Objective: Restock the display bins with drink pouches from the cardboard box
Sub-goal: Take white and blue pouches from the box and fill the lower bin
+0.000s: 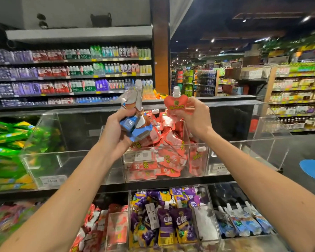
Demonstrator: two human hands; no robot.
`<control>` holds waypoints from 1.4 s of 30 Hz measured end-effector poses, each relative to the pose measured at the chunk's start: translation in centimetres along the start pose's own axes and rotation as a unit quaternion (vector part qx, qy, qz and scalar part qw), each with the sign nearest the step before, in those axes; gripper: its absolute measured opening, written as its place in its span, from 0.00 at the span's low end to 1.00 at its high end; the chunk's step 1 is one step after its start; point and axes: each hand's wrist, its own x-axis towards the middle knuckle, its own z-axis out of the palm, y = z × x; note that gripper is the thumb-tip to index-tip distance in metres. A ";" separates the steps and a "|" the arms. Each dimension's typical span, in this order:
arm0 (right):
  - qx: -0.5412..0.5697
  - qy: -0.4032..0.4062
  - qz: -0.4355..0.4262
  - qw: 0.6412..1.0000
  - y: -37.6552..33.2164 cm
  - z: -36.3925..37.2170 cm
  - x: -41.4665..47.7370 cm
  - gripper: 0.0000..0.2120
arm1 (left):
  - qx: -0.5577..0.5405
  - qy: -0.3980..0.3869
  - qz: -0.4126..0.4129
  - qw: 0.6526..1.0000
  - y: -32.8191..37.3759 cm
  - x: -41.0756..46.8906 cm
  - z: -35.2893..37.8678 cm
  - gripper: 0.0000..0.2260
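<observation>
Red drink pouch pinched at its lower right edge by right hand. It's upright: long axis vertical, white spout cap up, printed face toward camera. Left hand grips a bunch of blue-and-silver pouches, long axes near vertical with a slight lean, caps up. Both loads stick up above the fingers, over the clear acrylic bin of red pouches just beyond the hands.

We see a dark two-tier shelf. Its upper tier carries clear bins in a row, among them a green-pack bin and a red-pouch bin. Its lower tier carries a purple-pouch bin beside a blue-pouch bin.
</observation>
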 end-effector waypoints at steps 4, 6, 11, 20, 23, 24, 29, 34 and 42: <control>0.003 0.041 0.039 0.998 0.4 -0.6 0.9 0.21 | 0.034 -0.012 0.015 0.999 0.0 -0.6 -0.9 0.16; -0.048 0.020 0.052 0.997 0.9 -1.1 1.1 0.19 | 0.042 -0.037 0.024 0.998 0.0 -0.8 -1.3 0.19; -0.252 -0.045 0.007 0.967 2.3 -0.2 -0.8 0.16 | 0.044 -0.044 0.024 0.998 -0.7 -0.7 -1.9 0.17; -0.358 -0.044 -0.037 0.932 2.8 1.7 -1.3 0.20 | 0.049 -0.047 -0.002 0.998 -2.4 0.5 -1.0 0.16; -0.368 -0.049 -0.036 0.928 3.0 2.0 -1.5 0.21 | 0.049 -0.035 -0.007 0.998 -2.8 0.5 -0.6 0.14; -0.366 -0.054 -0.033 0.928 3.0 2.0 -1.6 0.22 | 0.052 -0.029 -0.008 0.998 -2.9 0.5 -0.4 0.12; -0.372 -0.090 -0.007 0.924 3.2 1.9 -1.6 0.25 | 0.044 -0.012 -0.026 0.999 -3.4 0.2 0.7 0.08; -0.346 -0.187 0.051 0.918 4.8 0.9 -2.5 0.36 | 0.026 0.012 -0.037 0.999 -4.9 -0.5 1.8 0.10; -0.172 -0.044 -0.044 0.983 5.5 -2.2 -5.7 0.22 | -0.039 0.042 -0.056 0.997 -9.2 -2.7 5.6 0.08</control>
